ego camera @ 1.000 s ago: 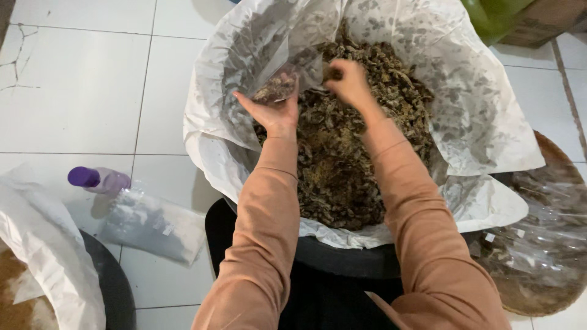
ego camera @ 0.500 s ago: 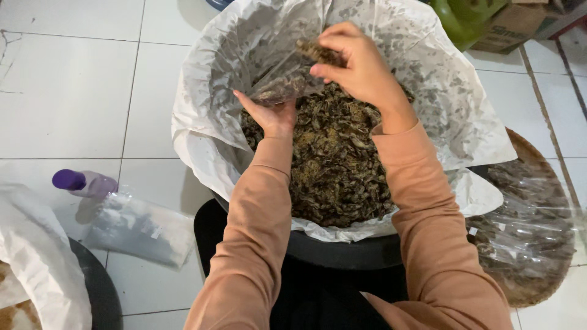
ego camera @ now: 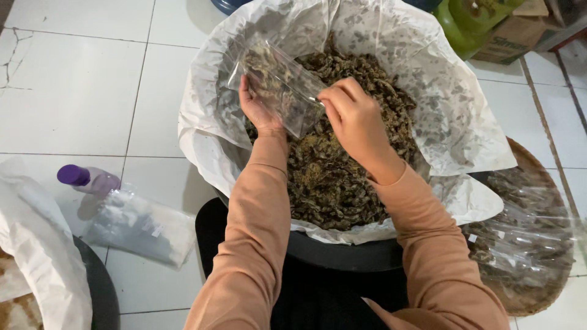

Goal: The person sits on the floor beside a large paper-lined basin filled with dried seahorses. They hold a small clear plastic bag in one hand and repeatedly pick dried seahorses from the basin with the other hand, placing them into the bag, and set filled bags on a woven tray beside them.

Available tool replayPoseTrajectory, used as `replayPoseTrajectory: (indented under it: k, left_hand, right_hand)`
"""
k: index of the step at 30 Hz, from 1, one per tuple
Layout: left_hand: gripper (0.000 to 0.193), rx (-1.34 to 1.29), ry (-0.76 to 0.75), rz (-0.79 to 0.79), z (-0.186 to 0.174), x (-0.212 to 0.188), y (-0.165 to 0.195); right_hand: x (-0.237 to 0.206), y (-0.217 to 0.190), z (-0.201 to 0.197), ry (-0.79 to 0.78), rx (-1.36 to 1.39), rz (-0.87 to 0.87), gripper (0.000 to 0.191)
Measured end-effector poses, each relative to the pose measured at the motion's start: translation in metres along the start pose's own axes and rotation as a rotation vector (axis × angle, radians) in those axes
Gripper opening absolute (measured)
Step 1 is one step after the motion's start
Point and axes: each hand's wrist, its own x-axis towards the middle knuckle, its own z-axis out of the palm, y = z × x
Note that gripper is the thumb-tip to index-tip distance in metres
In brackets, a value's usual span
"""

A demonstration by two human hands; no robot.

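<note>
Hands gripping clear bag (ego camera: 278,85), left hand (ego camera: 255,110) beneath, right hand (ego camera: 351,116) pinching edge

A bottle (ego camera: 92,179) with a purple cap lies on its side on the white tiled floor (ego camera: 73,91), at the left. Just beside it lies a stack of clear plastic bags (ego camera: 142,226). In the lower left corner stands a dark bin (ego camera: 101,293) lined with white plastic. At the right a round woven tray (ego camera: 553,244) holds filled clear packets. Top right — a cardboard box (ego camera: 510,40) and a green container (ego camera: 468,18), both partly cut off.
</note>
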Motion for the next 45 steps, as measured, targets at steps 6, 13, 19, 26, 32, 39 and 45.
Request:
replayPoseTrajectory:
  k: [6,13,19,26,32,39,45]
  left_hand:
    - [0.055,-0.263,-0.007,-0.133,0.014,0.004,0.017]
    - [0.046,-0.164,-0.052,-0.188,0.005,0.011,0.005]
    - [0.049,-0.089,-0.063,-0.251,0.003,0.006,-0.007]
    - [0.05,-0.056,0.089,-0.231,-0.017,0.018,-0.002]
    - [0.05,-0.104,0.17,-0.203,-0.024,0.024,-0.002]
    - [0.063,-0.094,0.114,-0.245,-0.018,0.019,-0.013]
    - [0.063,-0.144,0.118,-0.211,-0.012,0.016,-0.01]
  right_hand:
    - [0.002,0.003,0.017,0.138,0.108,-0.197,0.021]
    - [0.007,0.029,0.043,0.409,-0.145,-0.395,0.031]
    - [0.02,0.047,0.08,0.496,0.007,-0.073,0.03]
    - [0.028,0.077,0.069,-0.159,0.385,-0.292,0.024]
    - [0.002,0.153,0.107,0.114,0.599,0.531,0.011]
    - [-0.098,0.176,0.217,-0.409,-0.411,0.196,0.031]
    - [-0.054,0.188,0.176,-0.185,-0.223,0.343,0.028]
